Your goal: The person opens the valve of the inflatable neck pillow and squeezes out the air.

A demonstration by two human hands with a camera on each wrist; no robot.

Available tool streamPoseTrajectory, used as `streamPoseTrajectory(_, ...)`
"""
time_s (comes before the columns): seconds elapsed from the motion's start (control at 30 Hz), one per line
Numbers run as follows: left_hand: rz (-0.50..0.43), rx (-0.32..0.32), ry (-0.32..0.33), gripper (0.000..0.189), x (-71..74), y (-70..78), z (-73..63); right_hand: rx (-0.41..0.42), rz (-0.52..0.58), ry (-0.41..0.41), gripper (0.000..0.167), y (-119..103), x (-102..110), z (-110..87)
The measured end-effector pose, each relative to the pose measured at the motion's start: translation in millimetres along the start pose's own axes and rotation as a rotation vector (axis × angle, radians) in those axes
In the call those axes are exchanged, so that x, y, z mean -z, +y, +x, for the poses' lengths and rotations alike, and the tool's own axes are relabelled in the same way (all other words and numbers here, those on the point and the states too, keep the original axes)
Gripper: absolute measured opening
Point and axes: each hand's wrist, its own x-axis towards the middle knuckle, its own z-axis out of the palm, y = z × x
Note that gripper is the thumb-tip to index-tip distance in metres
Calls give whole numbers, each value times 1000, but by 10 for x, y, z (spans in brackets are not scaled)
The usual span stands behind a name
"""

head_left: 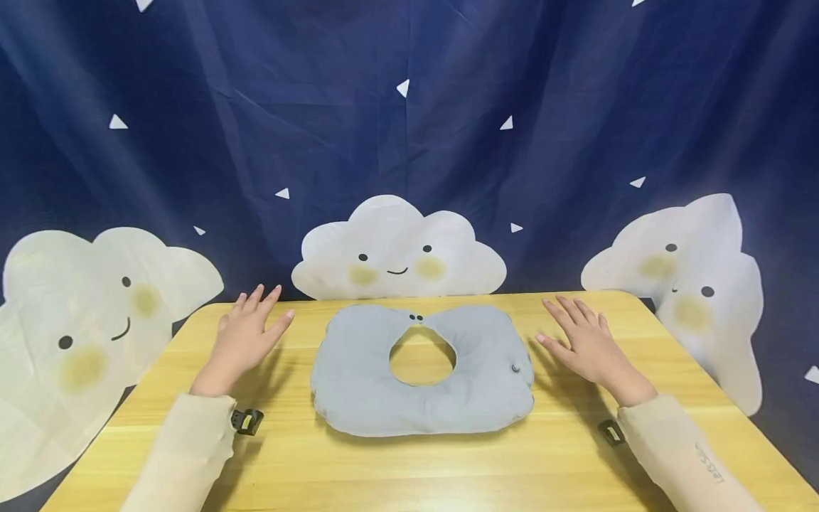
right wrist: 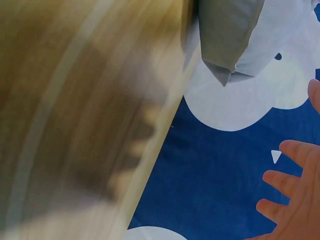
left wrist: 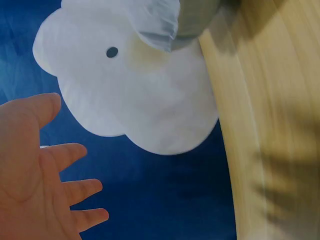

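Observation:
A grey inflatable pillow (head_left: 365,398) with a round hole through its middle lies on the wooden table. Two small dark dots mark its far edge, and a small valve (head_left: 515,368) sits on its right side. To the left of the pillow, my left hand (head_left: 243,341) hovers over the table with fingers spread, holding nothing. My right hand (head_left: 591,348) is held likewise on the other side, fingers apart and apart from the pillow. In the left wrist view the pillow (left wrist: 157,22) shows at the top; the right wrist view has the pillow (right wrist: 230,35) at its top too.
The wooden table (head_left: 358,476) has rounded far corners. Behind it hangs a dark blue curtain (head_left: 307,107) printed with white smiling clouds and small triangles. Dark wrist straps (head_left: 247,422) show at both beige sleeves (head_left: 185,448).

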Motion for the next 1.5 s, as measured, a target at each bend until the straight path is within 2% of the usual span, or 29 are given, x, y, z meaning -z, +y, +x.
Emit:
streamPoseTrajectory(0.3, -26, -71, 32, 65, 23, 230, -18, 49, 7, 7, 65, -43, -42, 21)
streamPoseTrajectory(0.8, -80, -145, 29, 61, -64, 433, -35, 152, 40, 51, 60, -182, -89, 16)
streamPoseTrajectory(1.2, -99, -204, 7, 60, -248, 687, -67, 237, 37, 82, 57, -205, -152, -28)
streamPoseTrajectory(1.5, -129, -266, 7, 61, -322, 930, -75, 287, 107, 51, 49, -252, -156, -45)
